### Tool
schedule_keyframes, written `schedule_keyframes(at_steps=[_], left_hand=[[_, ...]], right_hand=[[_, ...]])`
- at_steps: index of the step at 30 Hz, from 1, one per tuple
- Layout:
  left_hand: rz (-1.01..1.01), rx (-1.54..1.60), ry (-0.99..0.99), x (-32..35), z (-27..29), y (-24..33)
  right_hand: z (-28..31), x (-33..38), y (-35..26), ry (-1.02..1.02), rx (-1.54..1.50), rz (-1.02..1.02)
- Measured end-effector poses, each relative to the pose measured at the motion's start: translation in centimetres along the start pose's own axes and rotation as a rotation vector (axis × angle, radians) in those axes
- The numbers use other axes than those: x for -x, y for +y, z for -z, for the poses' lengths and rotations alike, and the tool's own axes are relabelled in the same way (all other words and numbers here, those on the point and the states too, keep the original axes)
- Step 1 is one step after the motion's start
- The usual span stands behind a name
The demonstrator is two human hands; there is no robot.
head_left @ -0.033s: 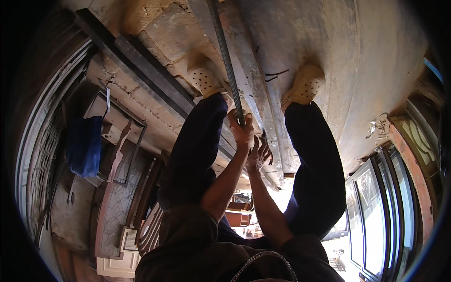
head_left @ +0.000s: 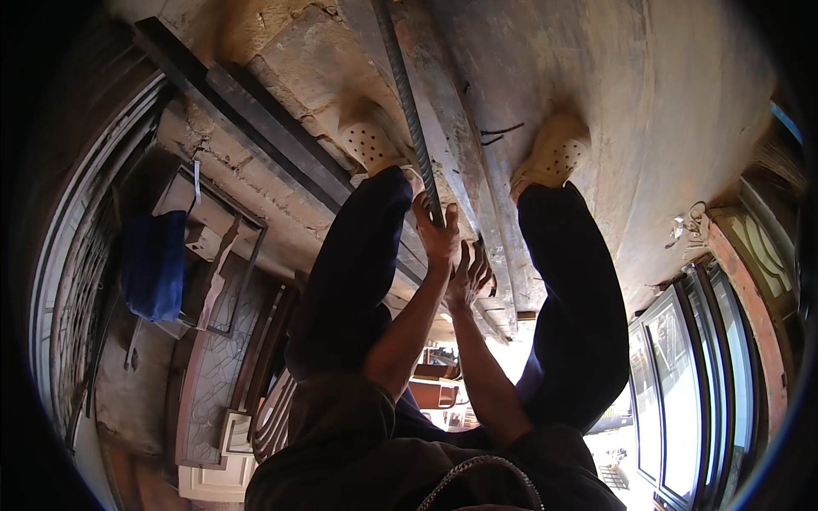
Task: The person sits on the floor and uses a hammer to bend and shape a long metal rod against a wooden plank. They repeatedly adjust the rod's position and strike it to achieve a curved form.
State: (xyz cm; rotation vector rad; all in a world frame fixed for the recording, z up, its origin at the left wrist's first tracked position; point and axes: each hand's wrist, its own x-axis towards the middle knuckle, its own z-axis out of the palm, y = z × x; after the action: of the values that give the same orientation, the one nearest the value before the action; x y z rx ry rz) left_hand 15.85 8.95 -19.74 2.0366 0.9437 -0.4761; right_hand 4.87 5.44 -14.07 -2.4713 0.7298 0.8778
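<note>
A long ribbed steel rod [head_left: 403,85] runs from the top of the view down between my shoes. My left hand [head_left: 439,238] is closed round its near end. Just below and to the right, my right hand [head_left: 468,279] has its fingers curled beside a long metal beam [head_left: 464,145]. What those fingers grip is hidden; a small dark bit shows by their tips. The beam lies along the floor between my feet, to the right of the rod.
Light clogs [head_left: 555,153] stand on either side of the beam. Dark bars [head_left: 256,128] lie on the floor to the left. A blue cloth [head_left: 153,266] hangs at far left, near a patterned panel [head_left: 217,375]. Framed glass panels [head_left: 673,383] lean at right.
</note>
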Motion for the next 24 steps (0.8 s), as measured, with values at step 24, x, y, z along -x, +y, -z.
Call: schedule_keyframes(at_steps=[24], left_hand=[[0.106, 0.197, -0.111, -1.6, -2.9, -2.6]], right_hand=[[-3.6, -2.8, 2.1, -0.102, -0.125, -0.187]])
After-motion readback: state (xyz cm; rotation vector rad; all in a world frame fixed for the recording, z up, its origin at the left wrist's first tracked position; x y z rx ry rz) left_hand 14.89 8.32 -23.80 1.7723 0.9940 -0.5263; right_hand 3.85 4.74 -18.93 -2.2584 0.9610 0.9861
